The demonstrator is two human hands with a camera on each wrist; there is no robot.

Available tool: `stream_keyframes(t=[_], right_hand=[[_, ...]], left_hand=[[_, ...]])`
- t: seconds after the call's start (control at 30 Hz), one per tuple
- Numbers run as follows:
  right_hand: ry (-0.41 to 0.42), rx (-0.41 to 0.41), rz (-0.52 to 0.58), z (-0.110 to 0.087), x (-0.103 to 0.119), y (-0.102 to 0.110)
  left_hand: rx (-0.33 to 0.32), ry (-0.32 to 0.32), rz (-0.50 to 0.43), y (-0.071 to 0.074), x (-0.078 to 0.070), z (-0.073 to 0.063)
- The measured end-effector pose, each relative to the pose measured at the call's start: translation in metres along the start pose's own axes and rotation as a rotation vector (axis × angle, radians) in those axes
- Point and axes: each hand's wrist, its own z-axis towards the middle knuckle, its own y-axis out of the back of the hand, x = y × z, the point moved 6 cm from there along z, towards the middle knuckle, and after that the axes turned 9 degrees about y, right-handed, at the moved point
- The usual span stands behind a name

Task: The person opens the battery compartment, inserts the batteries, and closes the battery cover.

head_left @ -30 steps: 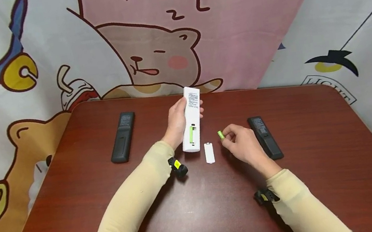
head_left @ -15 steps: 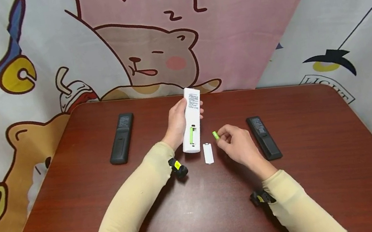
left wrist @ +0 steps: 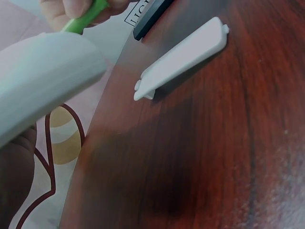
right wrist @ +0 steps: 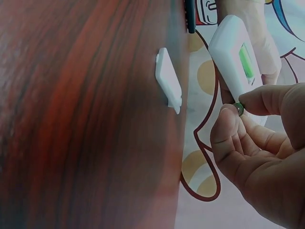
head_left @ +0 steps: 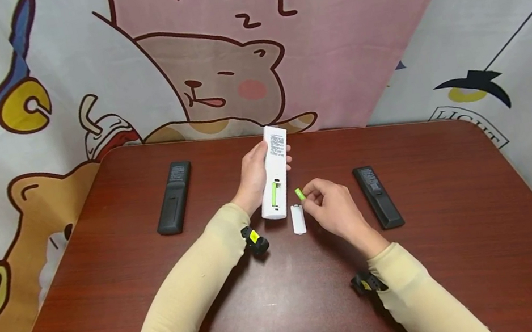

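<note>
My left hand (head_left: 251,177) grips a white remote control (head_left: 277,155), its back turned up and its battery bay uncovered. One green battery (head_left: 274,194) lies in the left side of that bay; the slot beside it is bare. Between thumb and fingertips my right hand (head_left: 334,207) pinches a second green battery (head_left: 299,194), just right of the remote. In the right wrist view the pinched battery (right wrist: 238,109) shows its end, close to the remote's edge. The white battery cover (head_left: 298,219) lies on the table below the remote, near the right fingers.
A black remote (head_left: 174,198) lies face down on the left of the brown table (head_left: 267,315). Another black remote (head_left: 378,197) lies to the right, beyond the right hand. Behind the table's far edge hangs a cartoon-printed cloth (head_left: 329,36).
The right hand has moved left with its battery, closer to the white remote. The left hand keeps its hold on the remote with little movement.
</note>
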Motion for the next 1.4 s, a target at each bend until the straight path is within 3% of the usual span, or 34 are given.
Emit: stream_keyframes(t=[1.4], right_hand=[[0.068, -0.073, 0.075, 0.005, 0.029, -0.008]], left_hand=[[0.002, 0.0, 0.005, -0.001, 0.001, -0.001]])
